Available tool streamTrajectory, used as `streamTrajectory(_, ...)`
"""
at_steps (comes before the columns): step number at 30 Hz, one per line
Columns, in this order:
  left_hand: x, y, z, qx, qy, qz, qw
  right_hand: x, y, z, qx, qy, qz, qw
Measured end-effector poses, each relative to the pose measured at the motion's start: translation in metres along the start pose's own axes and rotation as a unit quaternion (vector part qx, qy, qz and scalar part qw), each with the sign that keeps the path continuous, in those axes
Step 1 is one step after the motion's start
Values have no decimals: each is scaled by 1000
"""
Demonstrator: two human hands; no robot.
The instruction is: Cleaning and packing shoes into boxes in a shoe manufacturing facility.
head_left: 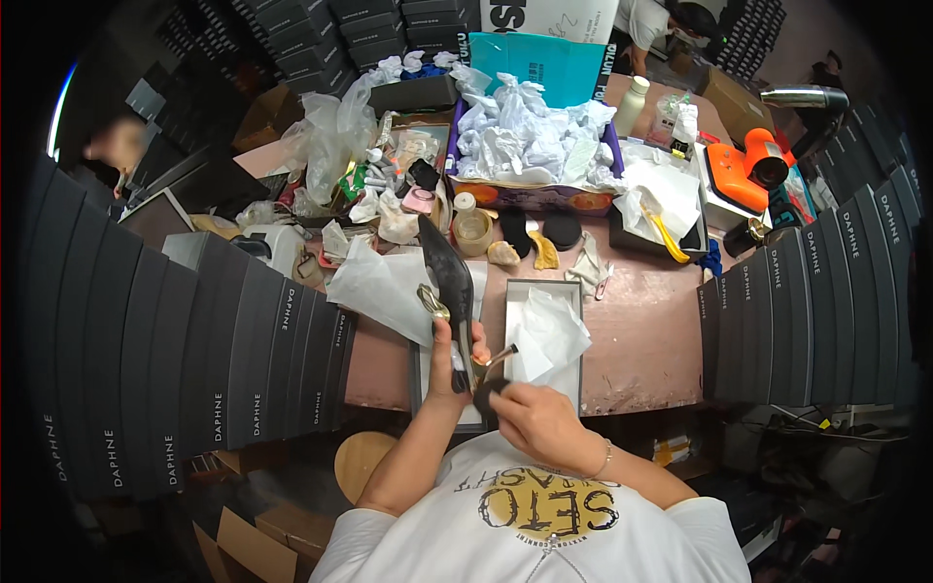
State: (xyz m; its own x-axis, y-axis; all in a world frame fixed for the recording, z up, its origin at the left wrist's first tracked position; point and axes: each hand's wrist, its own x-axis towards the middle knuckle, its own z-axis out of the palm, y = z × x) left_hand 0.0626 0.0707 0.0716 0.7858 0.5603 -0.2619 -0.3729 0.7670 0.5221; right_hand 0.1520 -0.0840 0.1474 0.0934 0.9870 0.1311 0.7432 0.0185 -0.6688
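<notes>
The left hand (449,361) grips a black pointed high-heeled shoe (449,282) by its rear part, fingers wrapped around it, the toe pointing away over the worn pink worktable (641,340). A gold buckle (432,301) sits on the shoe's left edge, and one thin gold heel (498,359) juts out to the right. The right hand (536,420) meets it just below, fingers curled and pinching a small dark pad (489,395) that lies against the heel end of the shoe.

Directly under the shoe stand two open grey shoe boxes side by side; the right-hand box (515,291) holds one crumpled sheet of white tissue paper (549,335), and another sheet (381,287) lies to the left. Farther back, one large carton heaped with crumpled white paper (530,136) stands by a round clear jar (472,231). One orange handheld tool (748,170) rests at the far right. Rows of dark grey lidded boxes (224,350) flank the table on both sides.
</notes>
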Motion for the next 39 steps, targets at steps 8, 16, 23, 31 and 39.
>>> streamTrajectory(8, -1, 12, 11, -43, -61, 8, 997, -7, 43, 1, 288, 130, 175, 932)
streamTrajectory(16, -15, 3, 33, 173, 54, 78, 980, 12, 37, -2, 332, 221, 109, 910)
streamTrajectory(23, -10, -9, -2, -217, 78, -127, 965, 1, 55, -22, 265, 295, 149, 906)
streamTrajectory(31, -19, -17, -10, -180, 25, -99, 978, -6, 39, 0, -82, 139, -112, 981)
streamTrajectory(39, -20, -21, 9, -243, -103, -30, 964, -20, 25, -40, 127, 203, 26, 971)
